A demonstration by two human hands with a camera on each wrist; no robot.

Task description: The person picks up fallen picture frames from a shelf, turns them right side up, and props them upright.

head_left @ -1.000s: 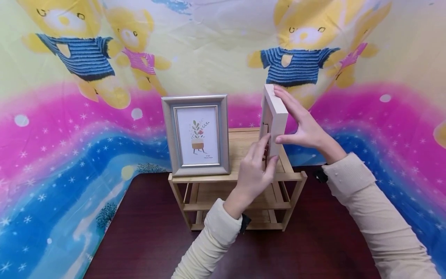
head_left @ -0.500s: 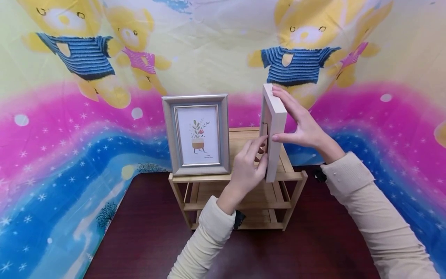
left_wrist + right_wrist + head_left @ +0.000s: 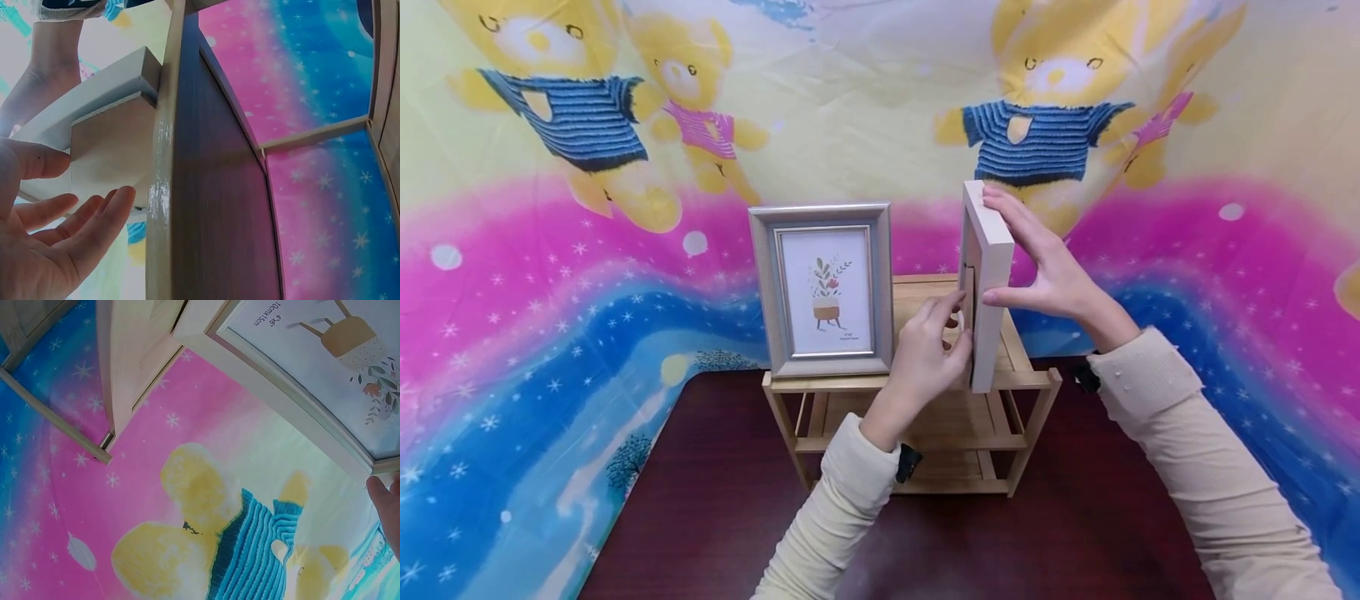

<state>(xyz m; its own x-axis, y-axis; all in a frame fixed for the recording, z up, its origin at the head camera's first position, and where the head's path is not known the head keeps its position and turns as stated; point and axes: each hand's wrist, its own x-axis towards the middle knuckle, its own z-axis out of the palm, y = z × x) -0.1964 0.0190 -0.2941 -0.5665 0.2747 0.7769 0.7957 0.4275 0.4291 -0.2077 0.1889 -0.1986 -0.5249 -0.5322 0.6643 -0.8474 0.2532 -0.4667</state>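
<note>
My right hand (image 3: pixel 1037 267) grips a white picture frame (image 3: pixel 997 292) at its top corner, fingers over the top and thumb on the near side edge. The frame stands edge-on over the shelf top's front right. Its front, with a potted-plant print (image 3: pixel 356 344), shows in the right wrist view. Behind it, the tan support leg (image 3: pixel 112 144) juts from the backing. My left hand (image 3: pixel 921 354) is beside this leg, fingers loosely bent and spread around its outer end. A silver-grey picture frame (image 3: pixel 820 367) stands upright on the shelf's left, facing me.
The three-tier wooden shelf (image 3: pixel 925 287) stands on a dark red-brown table (image 3: pixel 730 500). A bear-printed cloth (image 3: pixel 865 108) hangs behind and around it. The shelf's front rail (image 3: pixel 842 383) runs just below both frames.
My left hand has drawn back leftward from the frame's back, and the support leg now shows more. The white frame and right hand have shifted slightly left. The silver-grey frame has stayed put.
</note>
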